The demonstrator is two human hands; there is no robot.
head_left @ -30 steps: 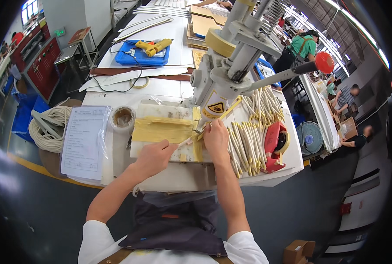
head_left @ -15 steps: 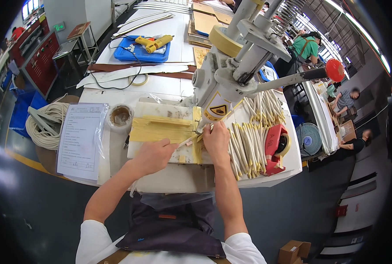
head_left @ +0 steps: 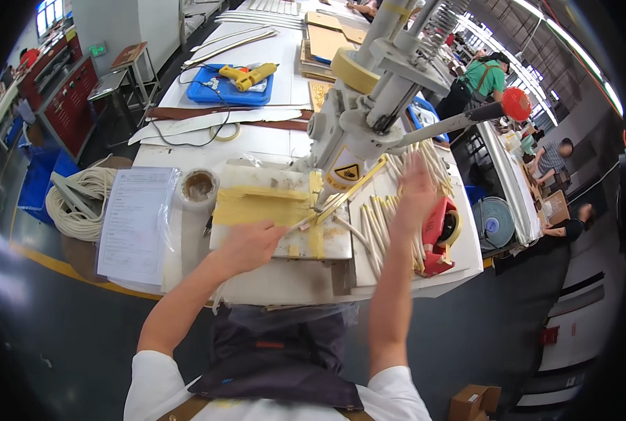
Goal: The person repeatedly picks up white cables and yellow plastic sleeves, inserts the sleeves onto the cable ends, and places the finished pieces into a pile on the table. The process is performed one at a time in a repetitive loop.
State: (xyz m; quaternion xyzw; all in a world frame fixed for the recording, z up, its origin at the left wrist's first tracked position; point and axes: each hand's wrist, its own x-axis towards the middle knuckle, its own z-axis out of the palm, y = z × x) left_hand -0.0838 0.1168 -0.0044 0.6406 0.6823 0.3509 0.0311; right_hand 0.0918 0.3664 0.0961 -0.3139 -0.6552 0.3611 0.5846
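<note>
My left hand [head_left: 251, 245] is closed on a white cord [head_left: 297, 225], at the near side of a white block [head_left: 334, 247] partly covered with yellow tape. The cord's far end lies under the hand press [head_left: 348, 151], where a narrow yellowish strip [head_left: 358, 186] slants up to the right; I cannot tell whether they are one piece. My right hand [head_left: 416, 186] is smeared by motion above a bundle of cut cords [head_left: 376, 221] with yellow-taped ends, below the press lever [head_left: 460, 126] with its red knob. Its fingers are not clear.
A red tape dispenser [head_left: 439, 242] stands right of the cords. Left of the block are a tape roll [head_left: 199, 188], a printed sheet in a sleeve [head_left: 136, 221] and a rope coil [head_left: 81, 200]. Farther back, a blue tray [head_left: 218, 95] holds a yellow glue gun [head_left: 251, 76].
My right hand has left the spot under the press and moved right and up over the cut cords. My left hand stays by the block, still holding the cord.
</note>
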